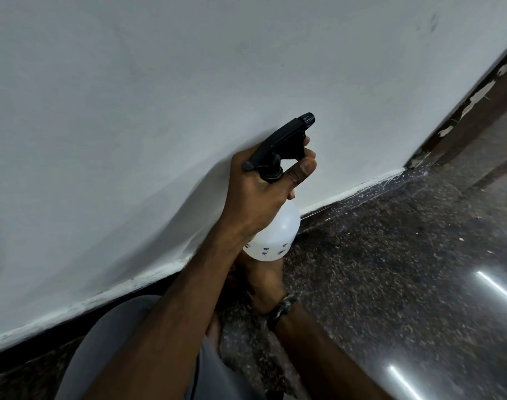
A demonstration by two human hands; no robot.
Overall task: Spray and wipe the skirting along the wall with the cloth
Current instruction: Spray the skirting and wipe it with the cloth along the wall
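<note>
White plastic spray bottle (275, 235) is gripped at its neck by the left hand (258, 189), nozzle aimed toward one o'clock. Right hand (264, 281), at six o'clock beneath it, is largely hidden; its grip cannot be told. Skirting (353, 192) may be missed, wetting the wall (189, 67) instead. No cloth is visible.

Dark speckled stone floor (390, 269), glossy, two bright light streaks reflected at lower right. Brown door frame (483, 111) at right, paint peeling in white flakes. Grey trouser knee (108, 342) bottom left.
</note>
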